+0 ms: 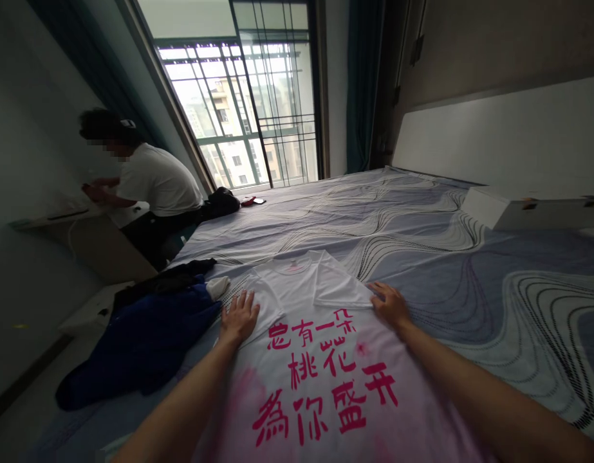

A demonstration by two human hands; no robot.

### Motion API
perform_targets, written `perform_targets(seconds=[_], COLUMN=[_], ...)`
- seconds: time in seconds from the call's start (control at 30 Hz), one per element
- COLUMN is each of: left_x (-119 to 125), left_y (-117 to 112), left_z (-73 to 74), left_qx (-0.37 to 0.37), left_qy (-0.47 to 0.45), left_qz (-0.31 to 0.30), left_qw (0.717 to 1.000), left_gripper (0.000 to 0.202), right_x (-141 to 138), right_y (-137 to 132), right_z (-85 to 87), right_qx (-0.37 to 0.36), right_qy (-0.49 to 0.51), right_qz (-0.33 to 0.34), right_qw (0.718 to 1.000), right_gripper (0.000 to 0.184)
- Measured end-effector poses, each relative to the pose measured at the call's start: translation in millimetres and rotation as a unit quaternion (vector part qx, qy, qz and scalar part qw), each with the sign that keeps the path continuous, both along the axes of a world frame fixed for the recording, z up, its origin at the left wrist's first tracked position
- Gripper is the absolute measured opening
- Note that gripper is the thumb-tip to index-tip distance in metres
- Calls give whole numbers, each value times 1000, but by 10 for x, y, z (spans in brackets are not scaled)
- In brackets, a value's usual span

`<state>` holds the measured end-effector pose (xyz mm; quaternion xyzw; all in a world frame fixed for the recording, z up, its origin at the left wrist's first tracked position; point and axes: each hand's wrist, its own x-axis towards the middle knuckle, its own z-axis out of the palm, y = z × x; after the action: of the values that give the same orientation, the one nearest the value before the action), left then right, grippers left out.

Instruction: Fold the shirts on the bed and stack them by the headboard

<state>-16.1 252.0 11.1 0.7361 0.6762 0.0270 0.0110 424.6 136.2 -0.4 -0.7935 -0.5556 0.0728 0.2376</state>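
Note:
A white T-shirt [320,379] with large pink printed characters lies spread on the bed in front of me, its sleeves folded inward near the collar. My left hand [239,317] rests flat on the shirt's left edge, fingers spread and open. On the right edge, by the folded sleeve, my right hand [390,304] presses down with its fingers stretched out. Neither hand holds anything.
The bed [470,270] has a grey-blue sheet with wavy lines. Dark blue and black clothes [142,334] are piled at my left. A white box [528,209] sits far right. Another person [147,183] in a white shirt sits at a desk by the window.

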Motion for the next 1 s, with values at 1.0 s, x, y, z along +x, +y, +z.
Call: perform_targets(seconds=[1.0], left_x=[15], left_y=[-132], left_z=[-29], left_qx=[121], left_qy=[-45], left_qz=[44], left_qw=[991], left_gripper=[63], right_x=[-2092], right_y=[2243], right_z=[539], right_qx=[11], right_qy=[-107], right_qz=[199], right_qw=[974], right_gripper=[67])
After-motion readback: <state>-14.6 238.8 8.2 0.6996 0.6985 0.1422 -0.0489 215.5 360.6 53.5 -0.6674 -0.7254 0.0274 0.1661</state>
